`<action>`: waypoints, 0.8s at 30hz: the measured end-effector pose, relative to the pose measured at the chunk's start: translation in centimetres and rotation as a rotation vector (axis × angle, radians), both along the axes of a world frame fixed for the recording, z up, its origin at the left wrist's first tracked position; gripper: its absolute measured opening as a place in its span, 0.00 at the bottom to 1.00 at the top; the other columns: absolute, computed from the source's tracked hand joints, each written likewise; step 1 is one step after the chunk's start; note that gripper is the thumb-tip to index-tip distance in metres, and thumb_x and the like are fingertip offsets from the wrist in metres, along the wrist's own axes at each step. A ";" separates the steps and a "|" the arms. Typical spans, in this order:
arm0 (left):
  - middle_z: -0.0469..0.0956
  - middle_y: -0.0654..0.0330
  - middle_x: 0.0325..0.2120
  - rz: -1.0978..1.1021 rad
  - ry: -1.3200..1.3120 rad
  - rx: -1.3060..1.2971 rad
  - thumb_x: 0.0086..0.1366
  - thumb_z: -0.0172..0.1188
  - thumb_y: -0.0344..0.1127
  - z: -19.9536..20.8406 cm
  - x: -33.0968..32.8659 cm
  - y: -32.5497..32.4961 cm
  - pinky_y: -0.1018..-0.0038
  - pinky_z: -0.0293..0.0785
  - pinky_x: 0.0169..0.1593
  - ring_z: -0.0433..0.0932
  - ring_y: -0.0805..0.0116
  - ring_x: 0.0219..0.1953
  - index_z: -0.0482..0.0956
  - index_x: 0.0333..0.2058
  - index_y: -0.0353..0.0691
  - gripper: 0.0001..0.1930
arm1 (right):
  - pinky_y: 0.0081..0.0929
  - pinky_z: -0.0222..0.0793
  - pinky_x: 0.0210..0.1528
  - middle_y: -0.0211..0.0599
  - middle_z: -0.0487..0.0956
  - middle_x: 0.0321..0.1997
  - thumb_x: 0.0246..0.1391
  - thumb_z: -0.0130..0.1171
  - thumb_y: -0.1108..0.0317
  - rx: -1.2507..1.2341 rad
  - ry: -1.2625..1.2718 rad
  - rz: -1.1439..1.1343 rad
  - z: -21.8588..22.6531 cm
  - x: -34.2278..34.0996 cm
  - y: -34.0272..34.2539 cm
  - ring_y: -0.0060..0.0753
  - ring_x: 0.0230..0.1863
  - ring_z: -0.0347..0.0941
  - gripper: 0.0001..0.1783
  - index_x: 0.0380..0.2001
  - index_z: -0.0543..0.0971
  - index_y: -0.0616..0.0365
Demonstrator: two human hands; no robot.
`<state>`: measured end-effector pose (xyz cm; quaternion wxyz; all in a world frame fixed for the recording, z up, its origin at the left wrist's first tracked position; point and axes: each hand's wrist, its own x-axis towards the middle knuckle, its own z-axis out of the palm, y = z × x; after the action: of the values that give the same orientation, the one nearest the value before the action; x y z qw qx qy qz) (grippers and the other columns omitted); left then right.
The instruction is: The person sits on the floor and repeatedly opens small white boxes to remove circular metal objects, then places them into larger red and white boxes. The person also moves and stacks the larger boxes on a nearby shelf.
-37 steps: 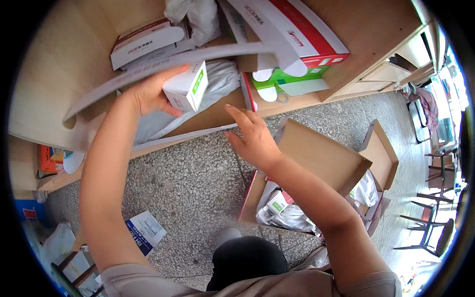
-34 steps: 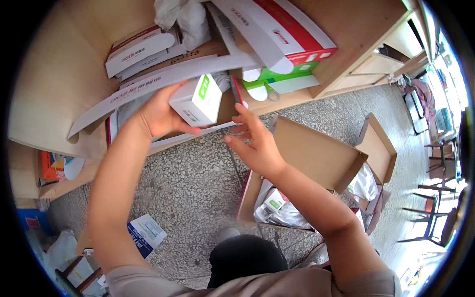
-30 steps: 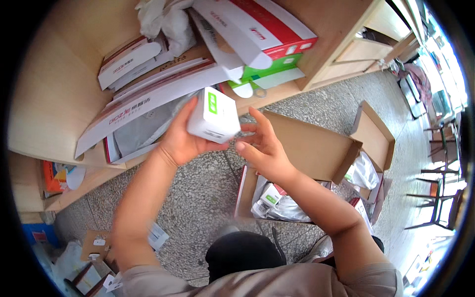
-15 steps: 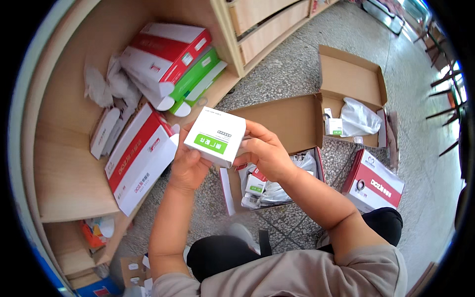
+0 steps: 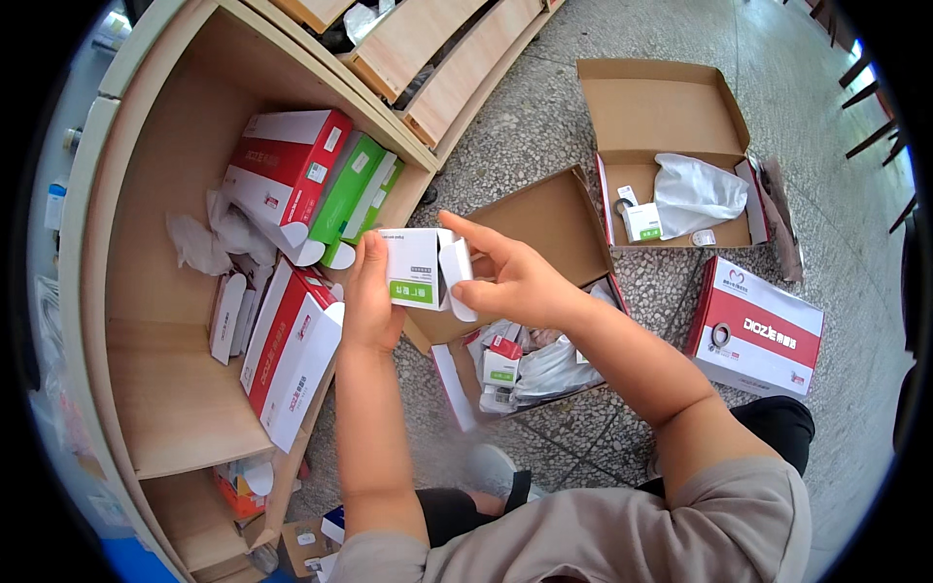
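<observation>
The small box (image 5: 420,269) is white with a green patch on its face. On the pale wooden shelf (image 5: 175,389) lie red-and-white boxes (image 5: 290,345), another red-and-white one (image 5: 282,175) and a green box (image 5: 352,194), beside crumpled white paper (image 5: 209,238). The floor (image 5: 505,126) is speckled grey. The open cartons (image 5: 661,107) are plain brown cardboard; one holds a white bag (image 5: 698,192). A red-and-white box (image 5: 756,325) lies on the floor. The shirt (image 5: 622,534) is beige, the trousers (image 5: 777,432) black.

2 open cardboard boxes (image 5: 544,223) (image 5: 661,107), 3 red-and-white boxes (image 5: 287,165) (image 5: 292,345) (image 5: 758,325), 2 green boxes (image 5: 345,194) (image 5: 381,189).
</observation>
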<state>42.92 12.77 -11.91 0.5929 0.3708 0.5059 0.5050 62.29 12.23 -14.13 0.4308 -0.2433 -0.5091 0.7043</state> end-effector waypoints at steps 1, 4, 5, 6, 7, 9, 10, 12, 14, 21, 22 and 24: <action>0.74 0.62 0.37 -0.014 -0.048 -0.044 0.64 0.44 0.57 -0.1 -0.2 0.2 0.71 0.71 0.44 0.74 0.71 0.40 0.68 0.44 0.41 0.24 | 0.22 0.65 0.47 0.39 0.70 0.50 0.48 0.52 0.73 -0.032 0.051 -0.016 -0.3 -0.2 0.0 0.24 0.46 0.68 0.37 0.63 0.53 0.58; 0.74 0.60 0.41 -0.089 -0.251 -0.175 0.64 0.41 0.59 0.1 -0.2 0.5 0.67 0.72 0.45 0.74 0.64 0.43 0.69 0.47 0.41 0.27 | 0.23 0.64 0.46 0.36 0.71 0.47 0.47 0.48 0.74 -0.127 0.216 -0.015 0.1 0.3 -0.3 0.23 0.45 0.68 0.37 0.63 0.53 0.55; 0.74 0.59 0.42 -0.058 -0.268 -0.155 0.64 0.40 0.58 -0.3 -0.3 0.6 0.65 0.72 0.46 0.74 0.63 0.44 0.68 0.48 0.42 0.27 | 0.23 0.64 0.46 0.36 0.71 0.46 0.47 0.47 0.74 -0.089 0.214 -0.026 0.2 0.4 -0.4 0.23 0.45 0.67 0.36 0.62 0.53 0.54; 0.74 0.59 0.42 -0.070 -0.310 -0.152 0.64 0.41 0.58 -0.2 -0.2 0.6 0.64 0.71 0.46 0.73 0.62 0.45 0.68 0.49 0.42 0.27 | 0.24 0.64 0.45 0.35 0.71 0.45 0.47 0.46 0.74 -0.051 0.212 -0.038 0.4 0.3 -0.5 0.23 0.45 0.67 0.36 0.62 0.54 0.54; 0.74 0.58 0.42 -0.084 -0.356 -0.151 0.64 0.41 0.58 -0.1 -0.1 0.6 0.64 0.71 0.46 0.73 0.62 0.45 0.68 0.49 0.41 0.27 | 0.24 0.64 0.44 0.34 0.71 0.44 0.46 0.46 0.75 -0.027 0.239 -0.066 0.8 0.4 -0.8 0.22 0.43 0.67 0.30 0.56 0.60 0.57; 0.74 0.56 0.42 -0.135 -0.465 -0.133 0.65 0.40 0.56 -0.1 -0.1 0.7 0.62 0.71 0.47 0.73 0.60 0.46 0.68 0.50 0.40 0.26 | 0.22 0.64 0.43 0.34 0.71 0.44 0.46 0.46 0.75 0.024 0.279 -0.088 0.6 0.5 -0.7 0.21 0.42 0.67 0.24 0.51 0.63 0.57; 0.74 0.56 0.42 -0.149 -0.495 -0.136 0.65 0.40 0.56 0.0 -0.1 0.8 0.62 0.71 0.47 0.73 0.60 0.46 0.68 0.50 0.40 0.26 | 0.22 0.64 0.42 0.34 0.71 0.43 0.46 0.46 0.75 0.047 0.298 -0.100 0.5 0.6 -0.8 0.20 0.41 0.66 0.22 0.48 0.64 0.57; 0.74 0.56 0.42 -0.177 -0.558 -0.142 0.65 0.40 0.55 0.1 0.1 0.9 0.62 0.71 0.48 0.73 0.60 0.45 0.68 0.50 0.40 0.26 | 0.22 0.63 0.42 0.34 0.71 0.43 0.46 0.47 0.75 0.013 0.425 -0.087 0.5 1.0 -0.4 0.20 0.41 0.66 0.14 0.39 0.67 0.58; 0.74 0.55 0.42 -0.210 -0.556 -0.149 0.66 0.40 0.55 0.3 -0.1 0.7 0.63 0.71 0.48 0.73 0.60 0.45 0.69 0.49 0.39 0.26 | 0.21 0.63 0.42 0.35 0.71 0.43 0.45 0.48 0.74 0.104 0.340 -0.154 0.5 1.4 0.2 0.21 0.41 0.66 0.07 0.32 0.70 0.58; 0.75 0.57 0.41 -0.156 -0.451 -0.159 0.66 0.40 0.55 0.2 0.9 0.6 0.67 0.75 0.42 0.76 0.63 0.42 0.69 0.47 0.39 0.25 | 0.40 0.59 0.49 0.43 0.70 0.46 0.38 0.63 0.63 0.937 -0.675 -0.735 2.1 2.0 0.0 0.46 0.50 0.64 0.11 0.21 0.76 0.58; 0.75 0.57 0.41 -0.121 -0.403 -0.149 0.65 0.39 0.56 0.3 1.0 0.6 0.68 0.76 0.41 0.76 0.64 0.42 0.69 0.47 0.39 0.26 | 0.41 0.58 0.50 0.42 0.69 0.48 0.37 0.64 0.62 0.939 -0.712 -0.691 2.2 2.0 -0.3 0.47 0.51 0.63 0.12 0.23 0.76 0.57; 0.76 0.59 0.40 -0.051 -0.305 -0.131 0.65 0.38 0.57 0.2 1.2 0.7 0.70 0.77 0.40 0.77 0.65 0.40 0.70 0.46 0.40 0.26 | 0.43 0.55 0.53 0.42 0.67 0.51 0.36 0.66 0.59 0.941 -0.784 -0.600 2.7 1.9 -1.2 0.48 0.54 0.60 0.16 0.28 0.77 0.57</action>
<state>44.09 13.48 -11.75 0.6981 0.2633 0.4324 0.5063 64.17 11.08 -11.44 0.4511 -0.3980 -0.7901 0.1175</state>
